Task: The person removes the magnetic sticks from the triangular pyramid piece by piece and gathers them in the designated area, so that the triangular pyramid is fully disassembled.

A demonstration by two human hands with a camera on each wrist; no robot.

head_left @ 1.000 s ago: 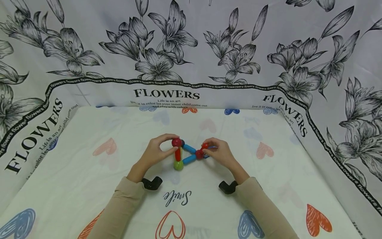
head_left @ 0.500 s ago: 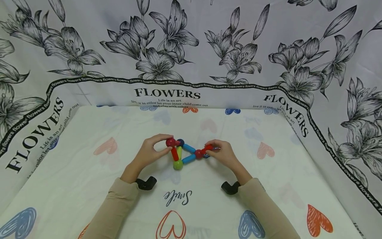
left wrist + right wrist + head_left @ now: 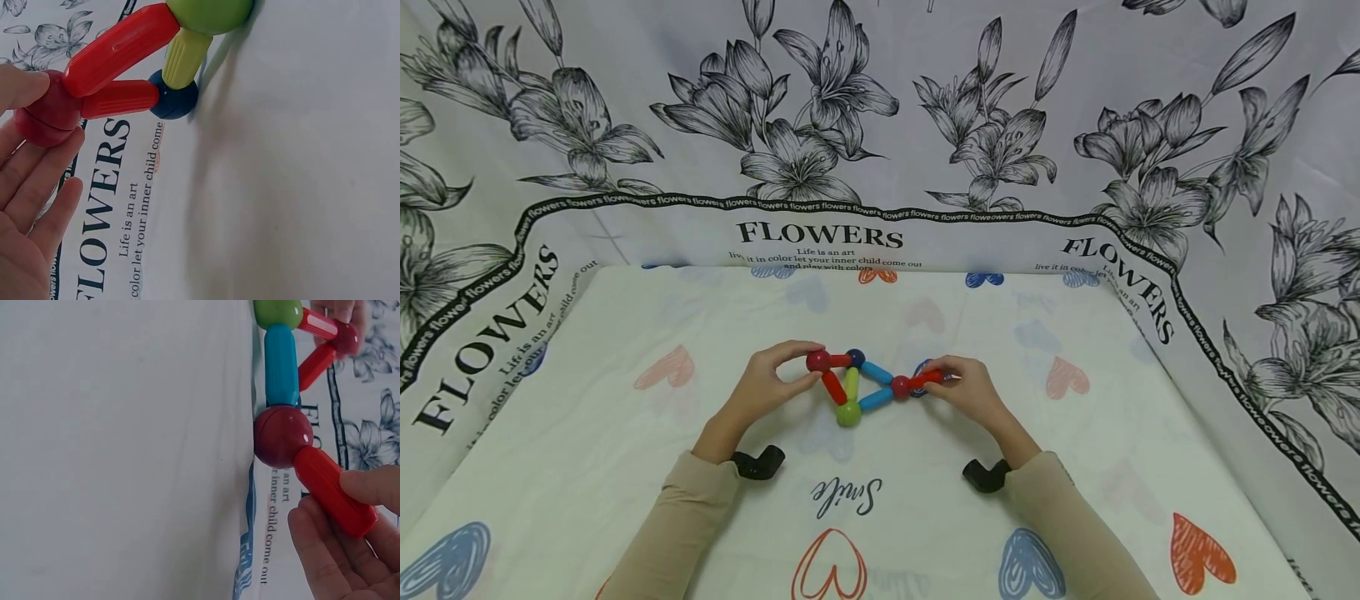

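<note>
Head view presents to us one joined figure of balls and rods [image 3: 877, 372], over the white cloth [image 3: 925, 500], between the left hand [image 3: 760, 382] and the right hand [image 3: 973, 390]. We count four balls: a left red ball [image 3: 817, 361], a dark blue ball [image 3: 855, 358], a green ball [image 3: 848, 413] and a right red ball [image 3: 900, 387]. Two red rods [image 3: 833, 388] go from the left red ball, one to the dark blue ball and one to the green ball; a yellow-green rod [image 3: 852, 383] connects these last two, and two blue rods [image 3: 876, 400] lead from them to the right red ball. From there an outer red rod [image 3: 334, 490] points to the right hand. Left wrist view lets us see what is too small from the head: a groove around the left red ball, which the left hand pinches between thumb and fingertips, while one finger stretches free below. Right wrist view shows us the right hand pinching the outer red rod near its far end, thumb against fingers; the left hand is only partly visible there, at the upper edge. Both forearms, in beige sleeves [image 3: 1060, 517], lean inward in the head view, with a black piece [image 3: 987, 475] beside each wrist. Behind hangs a curtain with drawn flowers [image 3: 835, 75].
</note>
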